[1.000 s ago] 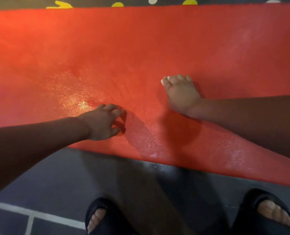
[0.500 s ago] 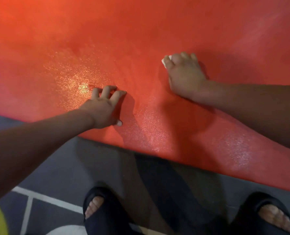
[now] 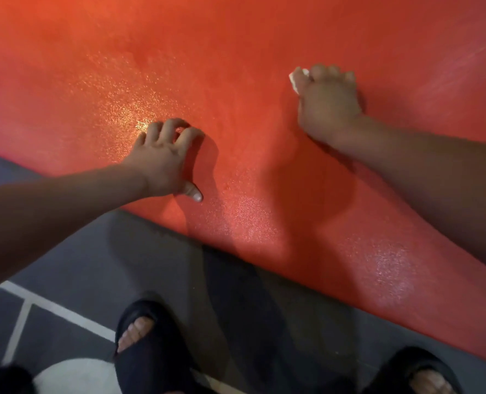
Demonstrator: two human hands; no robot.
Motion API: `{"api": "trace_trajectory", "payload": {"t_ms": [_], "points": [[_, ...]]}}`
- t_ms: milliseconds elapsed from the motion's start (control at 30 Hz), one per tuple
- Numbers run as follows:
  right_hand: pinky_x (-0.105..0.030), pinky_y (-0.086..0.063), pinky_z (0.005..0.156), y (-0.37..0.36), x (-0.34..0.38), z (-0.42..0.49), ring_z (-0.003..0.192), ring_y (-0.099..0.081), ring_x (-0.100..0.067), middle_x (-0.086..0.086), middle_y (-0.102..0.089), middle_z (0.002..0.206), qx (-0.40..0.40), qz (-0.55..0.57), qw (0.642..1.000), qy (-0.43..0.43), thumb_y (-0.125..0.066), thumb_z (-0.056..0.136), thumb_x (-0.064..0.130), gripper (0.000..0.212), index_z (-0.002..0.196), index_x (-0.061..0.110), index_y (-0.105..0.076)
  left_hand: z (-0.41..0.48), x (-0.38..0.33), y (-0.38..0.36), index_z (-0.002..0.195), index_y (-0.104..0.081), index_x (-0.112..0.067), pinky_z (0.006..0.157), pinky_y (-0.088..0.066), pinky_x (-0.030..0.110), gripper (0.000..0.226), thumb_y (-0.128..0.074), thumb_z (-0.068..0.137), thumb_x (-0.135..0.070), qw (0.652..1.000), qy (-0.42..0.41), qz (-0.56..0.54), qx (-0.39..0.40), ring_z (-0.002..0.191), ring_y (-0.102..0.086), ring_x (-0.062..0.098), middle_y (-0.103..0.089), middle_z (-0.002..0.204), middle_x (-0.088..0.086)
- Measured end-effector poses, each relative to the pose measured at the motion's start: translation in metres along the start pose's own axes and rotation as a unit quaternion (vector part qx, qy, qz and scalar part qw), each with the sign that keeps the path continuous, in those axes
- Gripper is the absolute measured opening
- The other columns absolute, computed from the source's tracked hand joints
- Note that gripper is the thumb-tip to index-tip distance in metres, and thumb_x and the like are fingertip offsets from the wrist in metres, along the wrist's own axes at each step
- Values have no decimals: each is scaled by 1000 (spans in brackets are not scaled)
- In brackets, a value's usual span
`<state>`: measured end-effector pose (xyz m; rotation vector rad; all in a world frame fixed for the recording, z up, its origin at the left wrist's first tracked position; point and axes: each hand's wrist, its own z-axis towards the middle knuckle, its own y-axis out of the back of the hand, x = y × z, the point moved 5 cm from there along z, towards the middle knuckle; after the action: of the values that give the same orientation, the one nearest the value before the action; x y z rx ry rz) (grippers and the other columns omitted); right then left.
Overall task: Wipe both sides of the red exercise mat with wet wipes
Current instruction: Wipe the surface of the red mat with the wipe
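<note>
Where the red exercise mat [image 3: 236,52] is laid: flat on the dark floor [image 3: 151,265], with its near edge running diagonally down to the lower right; most of the view is filled by it.
Mat surface: a wet sheen is seen beside the left hand and along the near edge.
Left hand [image 3: 162,160]: set on the mat close to its near edge, fingers arched and slightly parted, tips pressed down, thumb stretched sideways; nothing is held.
Right hand [image 3: 327,103]: placed further onto the mat, well apart from the left, fingers curled over a wet wipe [image 3: 296,78] that is pressed against the surface.
Wipe: white and mostly covered; only a corner is seen past the fingers.
Feet: black sandals [image 3: 148,351] are worn, and both are kept on the floor, off the mat.
Floor marking: white lines [image 3: 65,311] are painted at lower left.
</note>
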<state>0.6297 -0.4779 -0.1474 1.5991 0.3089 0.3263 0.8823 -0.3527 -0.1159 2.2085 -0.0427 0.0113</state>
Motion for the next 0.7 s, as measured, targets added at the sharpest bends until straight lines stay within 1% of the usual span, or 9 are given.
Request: {"api": "trace_trajectory", "payload": {"t_ms": [67,133,200,267,333,433,500,567,700], "points": [[-48,-37,100,-5,26,-9,124,-51,-38,-15,-51,141,34,34,998,35,-43,94,18,53,146,14,-42,-1,5,-2,153,-20,-35,117,-26,61,139,-87,37,-76,1000,17,-2,-16,145,-19,37,-17,159,4],[-47,-36,102,-8,69,-38,127,-50,-33,-11,-49,146,59,67,983,160,-46,92,16,55,147,17,-43,0,8,-6,155,-17,-34,117,-24,62,144,-84,36,-80,1000,20,-6,-14,147,-17,38,-14,162,4],[-44,-40,95,-8,107,-77,113,-57,-29,-8,-58,133,74,73,933,345,-47,89,14,52,141,15,-51,2,10,-8,156,-13,-36,117,-25,62,146,-82,36,-81,1000,21,-11,-8,149,-14,37,-10,164,3],[-42,-44,85,-4,105,-79,97,-59,-26,-4,-63,113,69,42,886,456,-41,88,18,48,133,16,-58,3,10,-8,156,-11,-36,115,-28,63,146,-83,36,-81,1000,19,-14,-2,149,-12,36,-8,165,1],[-43,-45,81,-1,79,-41,93,-60,-30,-5,-64,106,11,12,916,400,-37,88,19,45,125,20,-62,4,10,-8,156,-10,-36,115,-30,62,146,-84,38,-79,1000,15,-20,3,150,-11,36,-7,165,1],[-48,-39,93,3,7,24,110,-55,-38,-15,-59,121,-25,-5,994,102,-40,94,16,43,135,19,-54,2,14,-10,158,-8,-36,117,-28,61,146,-79,39,-82,1000,3,-28,5,150,-10,38,-6,166,2],[-49,-36,98,2,-14,37,117,-52,-39,-15,-56,129,-17,6,999,-32,-41,95,16,45,140,16,-49,1,18,-11,160,-9,-36,118,-27,62,143,-77,42,-81,999,-7,-47,6,150,-10,39,-6,166,4],[-49,-36,100,-2,15,27,121,-51,-38,-14,-53,138,0,18,1000,19,-41,95,16,48,142,16,-47,1,22,-11,161,-10,-38,119,-26,62,139,-79,47,-78,998,-21,-57,7,149,-11,39,-6,167,5],[-46,-39,96,-15,106,-46,117,-54,-33,-9,-55,141,37,84,956,278,-48,91,16,50,141,17,-52,0,29,-11,161,-8,-42,120,-23,58,131,-84,58,-68,997,-34,-64,9,151,-9,37,-2,168,1]]}}
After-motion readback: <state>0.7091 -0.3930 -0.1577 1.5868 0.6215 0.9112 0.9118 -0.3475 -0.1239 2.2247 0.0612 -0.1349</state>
